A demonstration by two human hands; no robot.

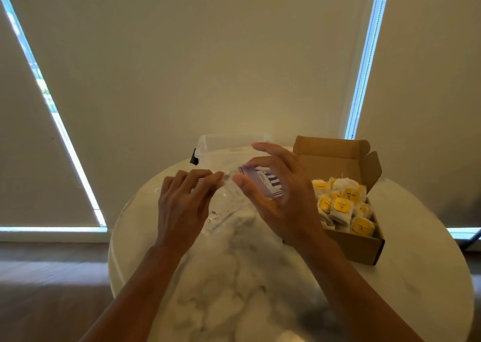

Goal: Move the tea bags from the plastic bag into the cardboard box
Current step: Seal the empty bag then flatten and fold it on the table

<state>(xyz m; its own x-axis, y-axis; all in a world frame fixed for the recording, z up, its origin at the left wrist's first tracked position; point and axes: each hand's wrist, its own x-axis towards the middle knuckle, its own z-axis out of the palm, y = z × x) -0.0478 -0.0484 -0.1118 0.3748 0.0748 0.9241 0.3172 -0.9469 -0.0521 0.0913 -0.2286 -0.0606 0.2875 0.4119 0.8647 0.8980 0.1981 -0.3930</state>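
A clear plastic zip bag (pixel 229 206) with a purple printed strip lies on the marble table between my hands. My left hand (pixel 182 206) pinches the bag's top edge on the left. At the purple strip, my right hand (pixel 278 198) pinches the same edge between thumb and fingers. The bag looks flat; I see no tea bags inside it. To the right stands an open cardboard box (pixel 356 248), lid flap up, holding several tea bags (pixel 341 206) with yellow labels.
A clear plastic container (pixel 208 146) stands at the table's far edge behind the bag. The round marble table (pixel 247 289) has its rim close on the left and right. Behind it are window blinds, and wooden floor lies below.
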